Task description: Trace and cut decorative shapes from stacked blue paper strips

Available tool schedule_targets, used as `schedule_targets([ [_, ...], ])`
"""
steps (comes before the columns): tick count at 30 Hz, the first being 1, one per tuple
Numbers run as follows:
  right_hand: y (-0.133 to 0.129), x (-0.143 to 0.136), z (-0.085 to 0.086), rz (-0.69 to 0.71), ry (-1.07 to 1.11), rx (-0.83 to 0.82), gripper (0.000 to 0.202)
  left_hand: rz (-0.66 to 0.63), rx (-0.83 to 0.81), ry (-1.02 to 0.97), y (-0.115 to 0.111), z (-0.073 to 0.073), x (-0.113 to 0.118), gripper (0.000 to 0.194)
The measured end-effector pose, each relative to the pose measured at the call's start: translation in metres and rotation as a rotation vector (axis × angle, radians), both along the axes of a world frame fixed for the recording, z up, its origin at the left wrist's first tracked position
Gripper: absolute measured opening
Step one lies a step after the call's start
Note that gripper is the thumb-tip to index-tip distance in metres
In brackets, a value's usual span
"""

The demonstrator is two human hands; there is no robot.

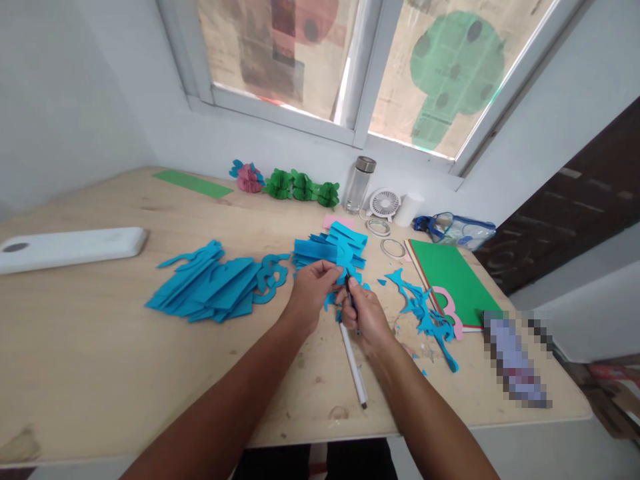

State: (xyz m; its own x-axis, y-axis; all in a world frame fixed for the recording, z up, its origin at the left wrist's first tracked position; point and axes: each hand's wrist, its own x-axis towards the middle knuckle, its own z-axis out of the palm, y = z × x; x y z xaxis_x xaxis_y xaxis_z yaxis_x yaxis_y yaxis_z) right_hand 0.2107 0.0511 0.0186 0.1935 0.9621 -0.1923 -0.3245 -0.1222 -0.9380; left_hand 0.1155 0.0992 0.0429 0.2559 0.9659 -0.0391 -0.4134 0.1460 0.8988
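My left hand [314, 291] pinches a small piece of blue paper [344, 255] near the middle of the table. Close against it on the right, my right hand [364, 308] is closed around dark-handled scissors [351, 297], whose blades are mostly hidden at the paper. Behind both hands lies a stack of blue paper [315, 251]. A white marker [354, 368] with a dark tip rests on the table below them. To the left is a pile of folded blue paper [210, 289], with curvy blue cutouts [271, 275] at its right end.
Blue scraps [425, 309] and a pink cutout [451, 308] lie right, beside green sheets [453, 277]. Tape rolls [393, 249], a glass bottle [359, 187], a small fan [385, 203] and green paper crafts [301, 186] stand behind. A white case [75, 248] is left.
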Motion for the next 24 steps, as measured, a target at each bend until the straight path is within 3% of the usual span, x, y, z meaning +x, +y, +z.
schedule_targets([
  [6,0.0001,0.0001,0.0009,0.006,-0.001,-0.001,0.058,-0.017,0.005,0.011,-0.0019,0.0051,-0.0004,0.023],
  [16,-0.0006,-0.0007,-0.0003,0.023,0.023,-0.01,0.056,0.057,-0.002,0.017,0.0019,-0.0004,-0.0008,0.019],
  [24,-0.0007,0.0003,0.0016,0.021,0.004,-0.009,0.053,-0.02,-0.021,0.044,0.0054,0.0006,-0.0026,0.022],
])
